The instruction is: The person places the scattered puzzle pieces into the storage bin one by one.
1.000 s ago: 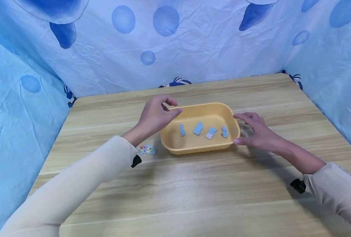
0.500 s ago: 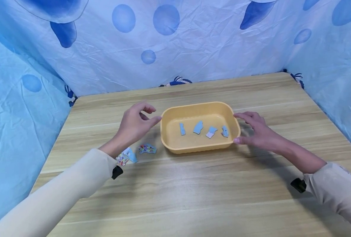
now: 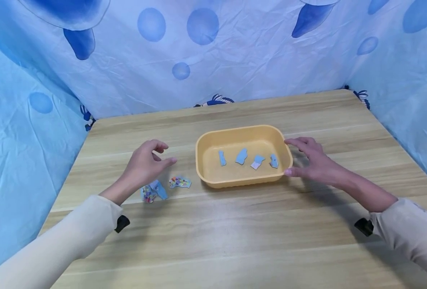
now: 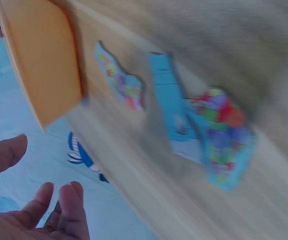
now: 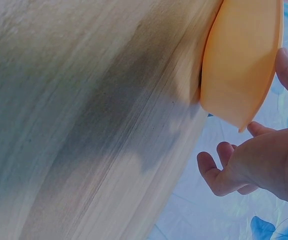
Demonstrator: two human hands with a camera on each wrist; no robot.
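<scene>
My left hand (image 3: 141, 164) hovers left of the yellow plastic tray (image 3: 242, 184), thumb and fingers apart with nothing between them. Below it on the table lie a colourful puzzle piece (image 3: 179, 182) and, partly behind the wrist, a blue puzzle piece (image 4: 171, 107) overlapping a blue-edged multicoloured one (image 4: 226, 137). At the tray's right end, my right hand (image 3: 310, 158) touches the rim with its thumb and index fingertip, spread wide. The right wrist view shows its other fingers loosely bent. Several small, mostly light-blue puzzle pieces (image 3: 241, 156) lie spaced in a row on the tray floor.
The wood-grain table (image 3: 227, 241) extends in front of the tray and to both sides. A blue cloth backdrop (image 3: 235, 60) with bubble prints hangs along the table's back and sides.
My left hand has moved left and toward me, from over the tray's left end, uncovering the puzzle pieces on the table. The right hand, the tray and the pieces inside it stay put.
</scene>
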